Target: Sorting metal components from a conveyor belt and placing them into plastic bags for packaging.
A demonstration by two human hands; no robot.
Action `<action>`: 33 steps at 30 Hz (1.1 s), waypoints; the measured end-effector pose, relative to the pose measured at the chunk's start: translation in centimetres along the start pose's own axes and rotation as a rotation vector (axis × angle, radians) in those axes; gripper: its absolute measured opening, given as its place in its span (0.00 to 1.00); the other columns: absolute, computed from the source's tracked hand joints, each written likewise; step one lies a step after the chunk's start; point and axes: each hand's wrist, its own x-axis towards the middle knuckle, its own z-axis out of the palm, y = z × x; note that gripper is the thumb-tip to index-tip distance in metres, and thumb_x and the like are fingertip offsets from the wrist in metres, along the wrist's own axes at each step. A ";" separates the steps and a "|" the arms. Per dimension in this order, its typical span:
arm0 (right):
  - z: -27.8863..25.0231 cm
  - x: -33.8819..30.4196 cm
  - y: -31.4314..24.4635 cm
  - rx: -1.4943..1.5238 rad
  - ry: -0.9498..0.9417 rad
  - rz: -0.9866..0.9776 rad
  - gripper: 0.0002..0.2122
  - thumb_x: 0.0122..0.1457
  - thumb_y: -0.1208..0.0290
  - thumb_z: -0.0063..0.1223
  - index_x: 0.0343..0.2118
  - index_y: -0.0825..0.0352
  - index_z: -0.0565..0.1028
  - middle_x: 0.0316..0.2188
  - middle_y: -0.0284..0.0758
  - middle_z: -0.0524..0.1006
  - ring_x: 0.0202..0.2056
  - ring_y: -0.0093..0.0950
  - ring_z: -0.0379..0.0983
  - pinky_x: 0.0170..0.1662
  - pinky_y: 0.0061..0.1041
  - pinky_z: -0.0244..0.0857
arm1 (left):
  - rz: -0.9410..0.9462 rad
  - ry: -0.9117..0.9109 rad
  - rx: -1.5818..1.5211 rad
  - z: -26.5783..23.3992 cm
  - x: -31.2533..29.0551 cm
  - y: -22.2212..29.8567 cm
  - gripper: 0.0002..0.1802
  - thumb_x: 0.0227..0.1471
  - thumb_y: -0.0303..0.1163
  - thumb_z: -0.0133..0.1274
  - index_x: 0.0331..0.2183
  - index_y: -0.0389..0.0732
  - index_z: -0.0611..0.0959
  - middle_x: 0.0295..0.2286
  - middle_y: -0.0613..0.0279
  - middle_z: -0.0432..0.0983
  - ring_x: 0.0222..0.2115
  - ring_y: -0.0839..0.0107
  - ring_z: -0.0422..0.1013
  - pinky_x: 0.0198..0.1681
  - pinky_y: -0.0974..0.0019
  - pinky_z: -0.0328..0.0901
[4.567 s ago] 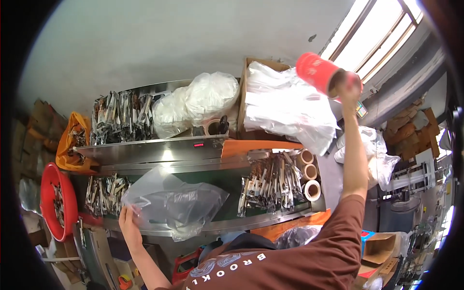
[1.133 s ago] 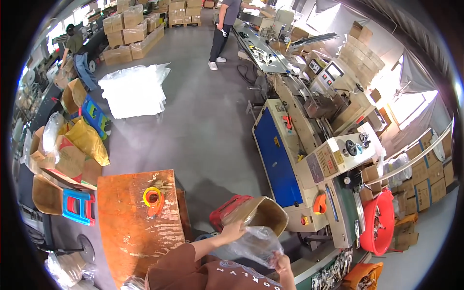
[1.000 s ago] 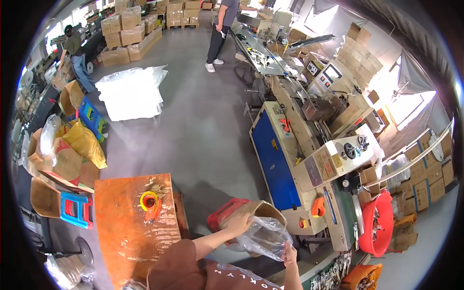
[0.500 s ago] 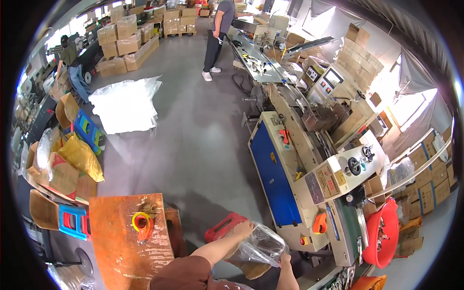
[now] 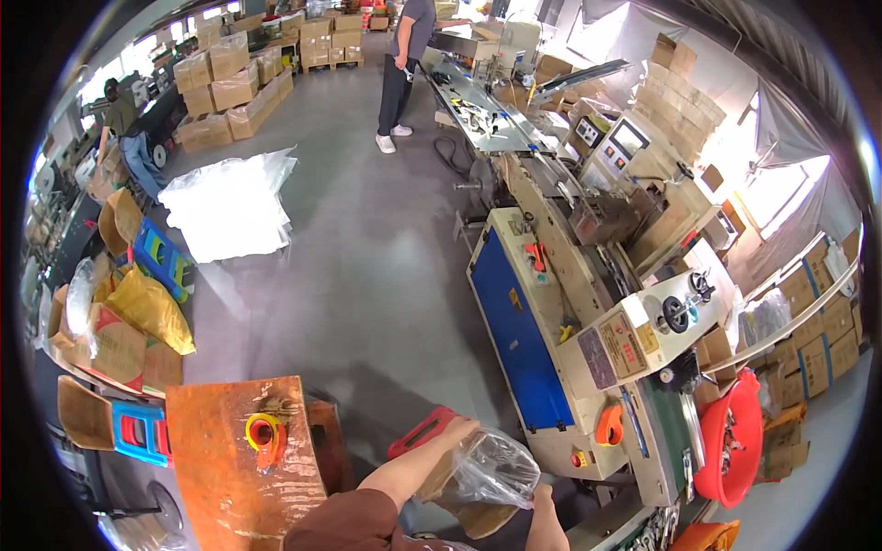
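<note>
One clear plastic bag (image 5: 499,466) lies between the left grip (image 5: 465,426) and the right grip (image 5: 543,497), over a cardboard box (image 5: 488,520). I find the right closed on the bag's near edge; the left's fingers are indistinct at its far corner, closure undetermined. Film partly hides the box.
</note>
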 end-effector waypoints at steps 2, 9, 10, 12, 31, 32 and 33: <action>0.3 -0.2 0.5 0.054 -0.020 0.124 0.15 0.53 0.59 0.49 0.36 0.66 0.74 0.28 0.36 0.73 0.27 0.31 0.71 0.23 0.36 0.63 | -0.097 0.122 0.188 0.0 0.6 -1.1 0.21 0.42 0.45 0.49 0.28 0.35 0.80 0.25 0.49 0.76 0.31 0.60 0.74 0.36 0.61 0.66; -0.6 -6.7 -0.8 0.767 -0.387 0.364 0.25 0.51 0.44 0.47 0.39 0.64 0.72 0.30 0.35 0.73 0.32 0.32 0.69 0.32 0.39 0.63 | -0.243 0.107 -0.132 -0.1 -1.7 -3.8 0.27 0.43 0.47 0.52 0.37 0.33 0.78 0.35 0.50 0.75 0.36 0.65 0.73 0.41 0.62 0.66; -1.8 -8.4 -0.5 0.764 -0.390 0.361 0.25 0.51 0.44 0.47 0.39 0.64 0.72 0.30 0.35 0.73 0.32 0.32 0.69 0.32 0.39 0.63 | -0.398 0.066 -0.399 -1.0 -2.6 -4.3 0.28 0.43 0.48 0.53 0.40 0.35 0.77 0.37 0.51 0.74 0.37 0.66 0.72 0.41 0.62 0.66; -3.6 -11.2 0.9 1.049 -0.660 0.369 0.33 0.47 0.35 0.43 0.44 0.62 0.69 0.31 0.34 0.71 0.28 0.31 0.66 0.34 0.35 0.62 | -0.550 0.015 -0.660 -2.8 -4.5 -5.8 0.29 0.43 0.49 0.54 0.43 0.37 0.75 0.38 0.53 0.74 0.38 0.67 0.71 0.41 0.63 0.65; 0.6 -17.1 -3.9 0.897 -0.049 0.408 0.11 0.52 0.64 0.50 0.17 0.60 0.66 0.12 0.25 0.62 0.12 0.19 0.57 0.14 0.19 0.52 | -0.431 -0.026 -0.346 -1.9 -10.7 -1.6 0.11 0.46 0.38 0.52 0.18 0.46 0.73 0.14 0.72 0.66 0.13 0.81 0.62 0.14 0.75 0.55; 0.9 -17.3 -3.3 0.893 -0.041 0.394 0.10 0.52 0.65 0.49 0.17 0.60 0.66 0.12 0.26 0.62 0.12 0.19 0.57 0.14 0.19 0.52 | -0.431 -0.022 -0.345 -2.1 -10.8 -2.3 0.09 0.45 0.36 0.52 0.20 0.43 0.74 0.15 0.70 0.67 0.14 0.80 0.64 0.14 0.73 0.59; 1.2 -17.5 -2.4 0.887 -0.041 0.378 0.10 0.52 0.67 0.48 0.17 0.61 0.66 0.12 0.26 0.62 0.12 0.19 0.57 0.13 0.20 0.52 | -0.440 -0.027 -0.330 -2.2 -11.4 -2.7 0.09 0.45 0.36 0.52 0.20 0.43 0.74 0.15 0.70 0.67 0.14 0.80 0.64 0.14 0.73 0.59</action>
